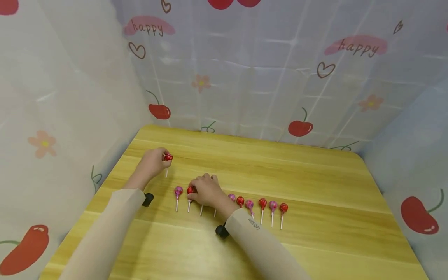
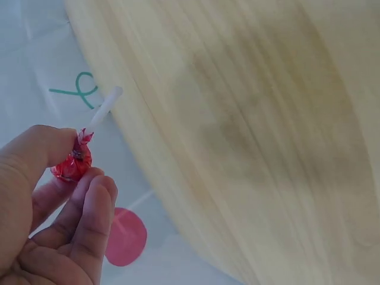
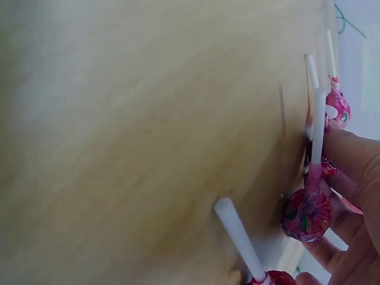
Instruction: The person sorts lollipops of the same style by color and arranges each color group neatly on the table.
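Observation:
My left hand (image 1: 154, 162) pinches a red-wrapped lollipop (image 1: 168, 157) by its candy head, near the back left of the table. In the left wrist view, thumb and fingers hold that lollipop's red head (image 2: 73, 166), its white stick angled up and away. My right hand (image 1: 207, 190) is lower, over the left part of a row of lollipops, with thumb and fingers around the head of another red lollipop (image 1: 190, 190). To its left lies a pink-purple lollipop (image 1: 178, 190). A pink one (image 3: 307, 217) is close under the right fingers, and others are partly hidden by that hand.
Rightward, the row continues with alternating red (image 1: 262, 203) and pink-purple lollipops (image 1: 273, 206), sticks toward me. The wooden table (image 1: 315, 175) borders a printed curtain (image 1: 245, 89) at back and sides. Each wrist wears a black device (image 1: 222, 231).

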A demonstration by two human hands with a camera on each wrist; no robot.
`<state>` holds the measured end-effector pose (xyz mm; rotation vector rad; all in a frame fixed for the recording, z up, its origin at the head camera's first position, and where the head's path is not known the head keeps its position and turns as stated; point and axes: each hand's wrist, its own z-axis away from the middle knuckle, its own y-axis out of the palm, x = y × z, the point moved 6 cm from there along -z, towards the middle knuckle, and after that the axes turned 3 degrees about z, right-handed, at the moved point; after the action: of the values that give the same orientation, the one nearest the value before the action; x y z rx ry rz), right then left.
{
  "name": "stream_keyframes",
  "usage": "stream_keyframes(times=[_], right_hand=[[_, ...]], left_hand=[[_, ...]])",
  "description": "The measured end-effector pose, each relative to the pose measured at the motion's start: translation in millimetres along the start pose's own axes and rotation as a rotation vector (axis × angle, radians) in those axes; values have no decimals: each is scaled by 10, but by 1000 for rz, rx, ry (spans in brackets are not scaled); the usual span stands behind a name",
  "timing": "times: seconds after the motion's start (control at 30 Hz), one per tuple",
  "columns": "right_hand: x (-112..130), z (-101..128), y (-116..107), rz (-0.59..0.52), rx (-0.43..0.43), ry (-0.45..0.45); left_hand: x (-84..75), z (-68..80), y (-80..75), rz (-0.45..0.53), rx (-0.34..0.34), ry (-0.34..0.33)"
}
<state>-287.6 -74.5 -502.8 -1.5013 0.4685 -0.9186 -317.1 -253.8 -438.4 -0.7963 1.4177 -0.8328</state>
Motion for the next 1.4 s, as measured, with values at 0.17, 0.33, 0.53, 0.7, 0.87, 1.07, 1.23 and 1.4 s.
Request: stream_keyframes(times=[0.17, 0.33, 0.53, 0.7, 0.87, 1.07, 1.23, 1.4], right_hand=[[7, 7, 10, -12, 8, 13], [1, -6, 0, -17, 6, 20], [-14, -32, 14, -18, 12, 23], [-7, -41, 12, -30, 15, 17], [-26, -57, 1, -40, 11, 19], [-31, -70, -12, -45, 3, 18], [-34, -76, 6, -39, 6, 13], [-59, -58, 13, -50, 0, 10]], left_hand=[[12, -155, 97, -45, 49, 23], [67, -264, 208, -59, 51, 38], [148, -310, 351, -50, 90, -6], [192, -317, 399, -29, 108, -43], [200, -354, 438, -49, 134, -63], [155, -379, 407, -85, 147, -72], [139, -372, 394, -110, 154, -82], [151, -382, 434, -110, 154, -78]])
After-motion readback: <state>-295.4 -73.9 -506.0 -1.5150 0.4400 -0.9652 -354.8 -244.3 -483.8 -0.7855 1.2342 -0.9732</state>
